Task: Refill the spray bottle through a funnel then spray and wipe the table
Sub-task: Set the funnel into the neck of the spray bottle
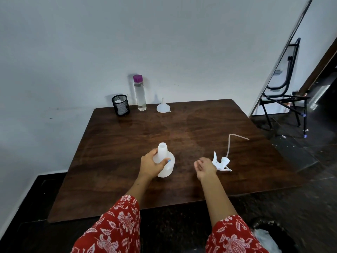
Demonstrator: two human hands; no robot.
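Observation:
A white spray bottle (165, 161) with its top off stands upright on the dark wooden table (127, 143), and my left hand (152, 164) grips its shoulder. Its white spray head (221, 162) with a long dip tube lies on the table to the right. My right hand (205, 167) hovers just left of the spray head with relaxed fingers, holding nothing. A white funnel (163, 106) sits upside down near the far edge. Beside it stands a tall clear water bottle (140, 94) with a purple cap.
A black mesh pen cup (120, 105) holding something white stands at the far left corner of the table. A black metal chair (284, 99) stands on the dark floor to the right. A dark bin with a white liner (268, 236) is at lower right.

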